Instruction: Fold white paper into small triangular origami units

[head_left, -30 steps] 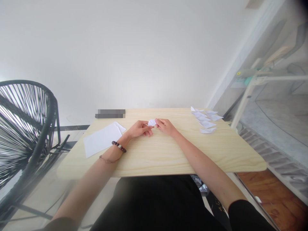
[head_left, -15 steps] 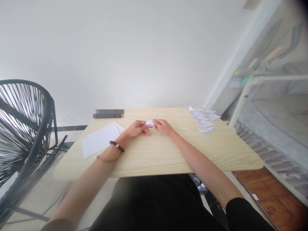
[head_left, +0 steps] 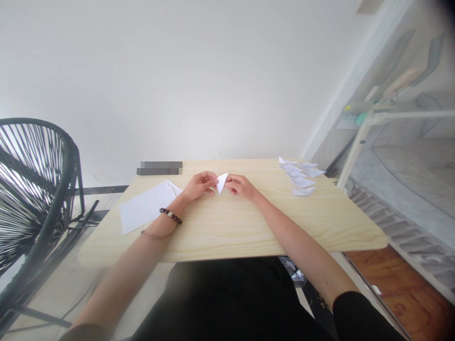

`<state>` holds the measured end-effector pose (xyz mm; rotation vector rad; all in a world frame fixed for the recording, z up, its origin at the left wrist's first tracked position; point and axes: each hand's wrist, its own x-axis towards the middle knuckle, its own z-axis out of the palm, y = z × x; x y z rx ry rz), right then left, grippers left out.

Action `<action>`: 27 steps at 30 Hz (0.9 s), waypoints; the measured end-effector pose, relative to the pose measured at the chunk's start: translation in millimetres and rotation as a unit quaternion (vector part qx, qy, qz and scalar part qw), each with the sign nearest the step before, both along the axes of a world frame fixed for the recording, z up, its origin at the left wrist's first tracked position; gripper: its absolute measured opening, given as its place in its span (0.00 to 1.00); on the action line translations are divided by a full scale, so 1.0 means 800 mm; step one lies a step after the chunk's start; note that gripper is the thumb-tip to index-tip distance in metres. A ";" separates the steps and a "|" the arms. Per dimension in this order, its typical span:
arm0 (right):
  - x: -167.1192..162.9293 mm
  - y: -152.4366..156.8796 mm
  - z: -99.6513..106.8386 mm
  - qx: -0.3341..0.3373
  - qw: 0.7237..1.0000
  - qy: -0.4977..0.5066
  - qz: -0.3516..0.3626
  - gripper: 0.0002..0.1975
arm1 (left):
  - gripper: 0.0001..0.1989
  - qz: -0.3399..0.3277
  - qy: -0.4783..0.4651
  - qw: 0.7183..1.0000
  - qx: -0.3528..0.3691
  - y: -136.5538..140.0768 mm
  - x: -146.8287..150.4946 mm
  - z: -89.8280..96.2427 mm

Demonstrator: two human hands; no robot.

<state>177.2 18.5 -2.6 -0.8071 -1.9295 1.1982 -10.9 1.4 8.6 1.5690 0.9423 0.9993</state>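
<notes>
A small piece of folded white paper point(head_left: 222, 183), triangular in outline, is held up over the middle of the table. My left hand point(head_left: 201, 185) pinches its left side between thumb and fingers. On the opposite side, my right hand point(head_left: 241, 185) grips the right edge with its fingers curled in. Several folded white paper boats point(head_left: 303, 182) stand grouped at the table's right. White paper sheets point(head_left: 144, 208) lie to the left, beside my left forearm.
The light wooden table point(head_left: 227, 232) backs onto a white wall. A blurred dark block point(head_left: 159, 168) sits at its far left corner. A black woven chair point(head_left: 39, 189) stands left, and a white metal frame point(head_left: 359, 137) rises at the right.
The folded paper has turned from lying flat between my fingers to an upright, pointed triangle. My hands have drawn slightly apart around it.
</notes>
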 end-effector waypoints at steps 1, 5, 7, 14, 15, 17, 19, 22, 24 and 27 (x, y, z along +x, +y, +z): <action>0.000 0.000 0.000 0.002 1.000 -0.004 -0.002 0.09 | 0.17 0.004 -0.003 1.000 -0.008 0.000 0.000 0.000; 0.000 -0.001 0.000 0.011 1.000 -0.016 -0.015 0.09 | 0.18 0.012 -0.013 1.000 -0.023 0.002 -0.002 0.000; 0.000 -0.002 -0.001 0.025 0.999 -0.025 -0.025 0.10 | 0.17 0.014 -0.018 0.999 -0.024 0.003 -0.003 -0.002; -0.001 0.000 -0.005 0.142 0.980 -0.102 -0.094 0.09 | 0.17 0.005 -0.013 1.000 -0.026 0.003 -0.003 -0.008; -0.001 0.001 -0.005 0.161 0.973 -0.119 -0.111 0.09 | 0.17 -0.002 -0.011 1.000 -0.027 0.003 -0.002 -0.009; -0.001 0.002 -0.005 0.193 0.959 -0.152 -0.137 0.09 | 0.17 -0.009 -0.012 1.000 -0.027 0.002 -0.001 -0.010; -0.003 0.000 -0.004 0.225 0.944 -0.180 -0.162 0.09 | 0.17 -0.002 -0.018 0.999 -0.026 0.002 0.001 -0.010; -0.008 -0.005 -0.001 0.285 0.914 -0.206 -0.204 0.10 | 0.18 0.008 -0.035 0.999 -0.032 0.001 0.004 -0.007; -0.013 -0.008 0.000 0.331 0.891 -0.220 -0.218 0.12 | 0.19 0.012 -0.058 0.997 -0.054 -0.001 0.006 -0.004; -0.018 -0.008 -0.002 0.405 0.851 -0.247 -0.225 0.14 | 0.21 -0.011 -0.071 0.990 -0.119 -0.003 0.010 0.000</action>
